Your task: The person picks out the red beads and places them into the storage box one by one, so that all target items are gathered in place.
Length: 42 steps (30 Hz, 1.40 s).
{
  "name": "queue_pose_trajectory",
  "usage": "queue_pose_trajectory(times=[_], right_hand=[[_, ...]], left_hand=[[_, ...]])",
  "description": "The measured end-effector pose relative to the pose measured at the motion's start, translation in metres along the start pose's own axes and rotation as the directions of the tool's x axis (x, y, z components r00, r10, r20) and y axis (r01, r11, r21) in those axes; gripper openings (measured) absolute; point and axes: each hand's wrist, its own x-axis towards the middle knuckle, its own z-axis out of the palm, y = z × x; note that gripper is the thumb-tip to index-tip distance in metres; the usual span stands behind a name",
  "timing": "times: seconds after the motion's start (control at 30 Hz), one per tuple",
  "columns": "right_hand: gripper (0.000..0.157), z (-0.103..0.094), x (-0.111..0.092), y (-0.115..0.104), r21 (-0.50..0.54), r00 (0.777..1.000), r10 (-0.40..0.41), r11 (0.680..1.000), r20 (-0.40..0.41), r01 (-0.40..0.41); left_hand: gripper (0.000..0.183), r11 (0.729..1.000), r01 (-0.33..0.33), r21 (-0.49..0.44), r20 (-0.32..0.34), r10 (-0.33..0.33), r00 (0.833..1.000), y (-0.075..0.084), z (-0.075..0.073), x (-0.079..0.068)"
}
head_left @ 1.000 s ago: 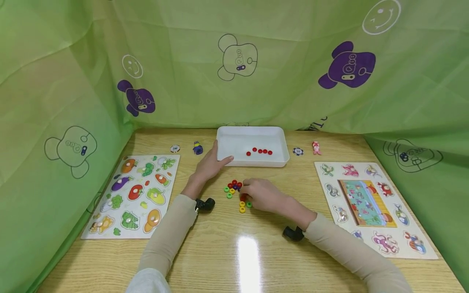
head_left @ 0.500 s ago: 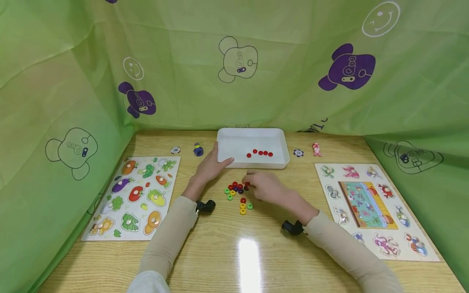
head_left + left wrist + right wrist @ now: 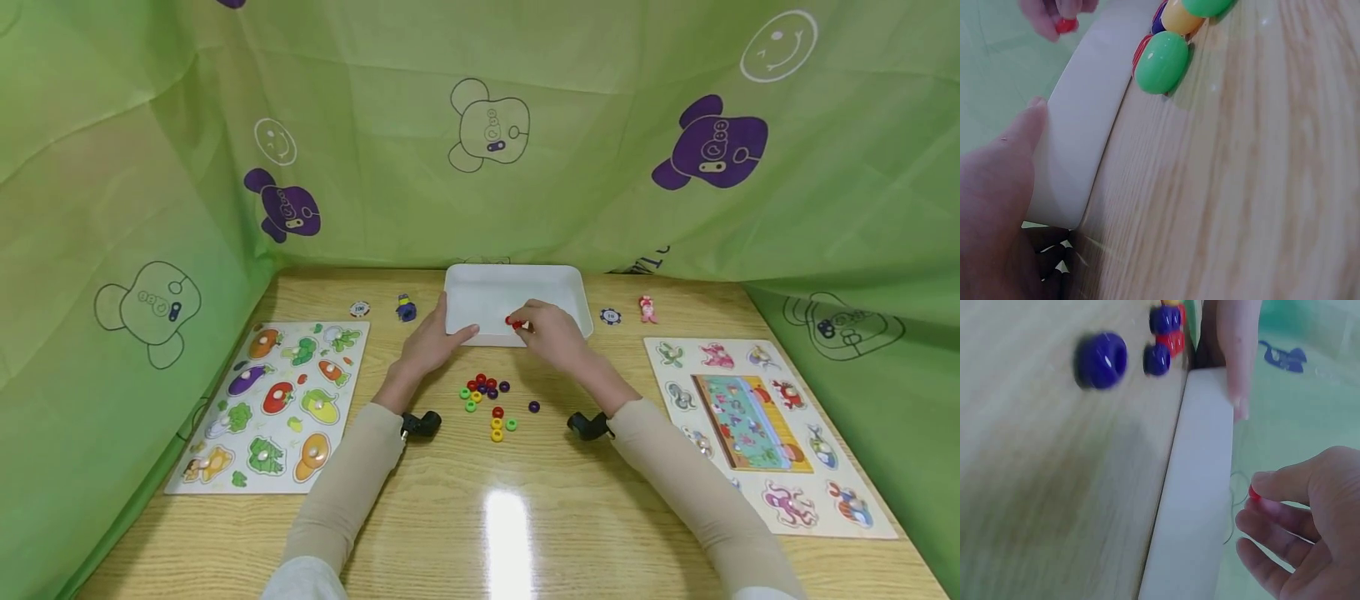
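My left hand (image 3: 429,337) grips the near left corner of a white tray (image 3: 472,292), its thumb at the front wall and the other fingers along the outside. Over the tray's front part, my right hand (image 3: 553,333) pinches a small red bead (image 3: 1254,493) between thumb and index finger. Red beads inside the tray are mostly hidden behind that hand. On the table in front of the tray lie several loose ring-shaped beads: red (image 3: 498,412), yellow (image 3: 497,435), green (image 3: 512,425) and purple. One purple bead (image 3: 534,407) sits apart at the right of the group.
A vegetable puzzle board (image 3: 266,408) lies at the left, a sea-animal puzzle board (image 3: 768,433) at the right. Poker chips (image 3: 360,309) and small figures, one blue (image 3: 406,308) and one pink (image 3: 647,309), flank the tray. Green cloth (image 3: 375,167) encloses the table's back and sides.
My right hand has moved from the bead group up over the tray, carrying a red bead. A purple bead now lies apart to the right. The left hand stays on the tray.
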Motion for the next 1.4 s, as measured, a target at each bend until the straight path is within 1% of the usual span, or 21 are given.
queue_pose_trajectory(times=[0.07, 0.17, 0.37, 0.47, 0.57, 0.7, 1.0, 1.13, 1.23, 1.3, 1.4], right_hand=[[0.018, 0.001, 0.006, 0.004, 0.023, 0.999, 0.048, 0.999, 0.023, -0.048], [0.02, 0.004, 0.014, 0.009, 0.019, 0.994, 0.091, 0.996, 0.055, -0.092], [0.026, 0.01, 0.025, 0.02, -0.032, 0.986, 0.139, 0.99, 0.096, -0.136], [0.023, 0.013, 0.029, 0.024, -0.047, 0.979, 0.165, 0.986, 0.119, -0.161], [0.021, 0.017, 0.032, 0.027, -0.063, 0.972, 0.185, 0.982, 0.147, -0.177], [0.02, 0.02, 0.036, 0.03, -0.083, 0.968, 0.195, 0.98, 0.16, -0.184], [0.016, 0.02, 0.04, 0.032, -0.103, 0.957, 0.217, 0.974, 0.191, -0.2], [0.02, 0.017, 0.035, 0.034, -0.057, 0.954, 0.23, 0.973, 0.191, -0.223], [0.024, 0.014, 0.03, 0.035, -0.014, 0.958, 0.232, 0.972, 0.169, -0.233], [0.025, 0.011, 0.026, 0.036, -0.001, 0.966, 0.214, 0.976, 0.143, -0.216], [0.025, 0.006, 0.021, 0.035, -0.011, 0.983, 0.162, 0.987, 0.091, -0.161]], left_hand=[[0.103, 1.0, 0.001, -0.001, 0.004, -0.001, 1.0, 0.0, 0.0, 0.0], [0.104, 1.0, 0.005, 0.002, 0.006, -0.005, 1.0, -0.001, 0.0, 0.0], [0.105, 1.0, 0.0, 0.004, -0.002, 0.0, 1.0, 0.0, 0.0, 0.0], [0.105, 1.0, 0.001, 0.006, -0.004, -0.001, 1.0, 0.0, 0.0, 0.001], [0.105, 1.0, 0.004, 0.01, -0.003, -0.004, 1.0, 0.001, -0.001, 0.0], [0.105, 1.0, 0.004, 0.01, -0.002, -0.004, 1.0, 0.001, -0.001, 0.0], [0.104, 1.0, 0.003, -0.002, -0.007, -0.003, 1.0, 0.0, -0.001, 0.0], [0.104, 1.0, -0.002, -0.003, -0.006, 0.002, 1.0, 0.0, -0.001, 0.0], [0.104, 1.0, -0.001, 0.001, -0.006, 0.001, 1.0, 0.001, 0.0, 0.0], [0.104, 1.0, -0.001, -0.002, -0.007, 0.001, 1.0, 0.001, 0.0, 0.0], [0.104, 1.0, -0.002, 0.0, -0.013, 0.002, 1.0, 0.0, 0.0, 0.001]])
